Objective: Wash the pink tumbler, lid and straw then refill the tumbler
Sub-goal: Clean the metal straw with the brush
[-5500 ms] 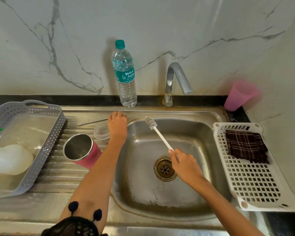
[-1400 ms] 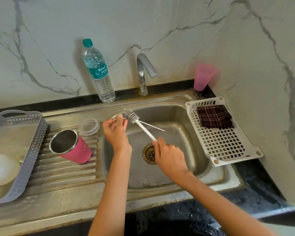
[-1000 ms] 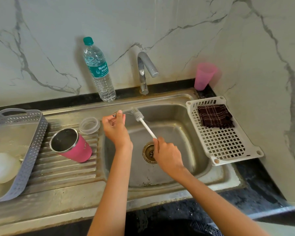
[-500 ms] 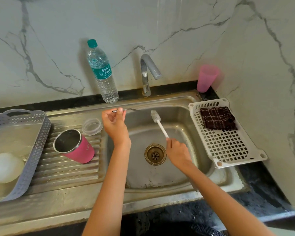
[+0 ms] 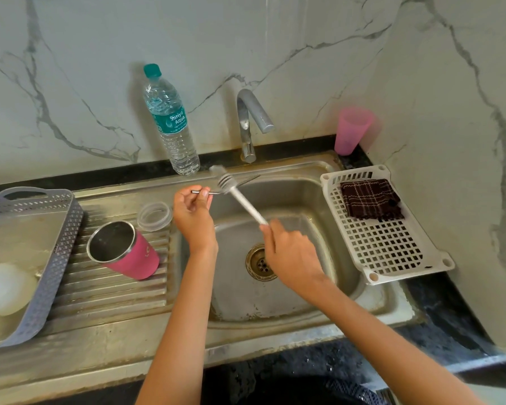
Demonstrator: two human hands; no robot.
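Left hand pinches the metal straw level over the sink; right hand grips the white brush, bristles against the straw. Firm pinch and short strokes along its length, I'd say. The pink tumbler lies tipped on the drainboard, lid just beside it.

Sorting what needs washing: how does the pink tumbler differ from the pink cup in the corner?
The tumbler is deep pink and opaque, with a steel inside; the cup is pale, translucent pink. The tumbler sits on the drainboard, left of the basin; the cup stands in the back right corner. Both are pink.
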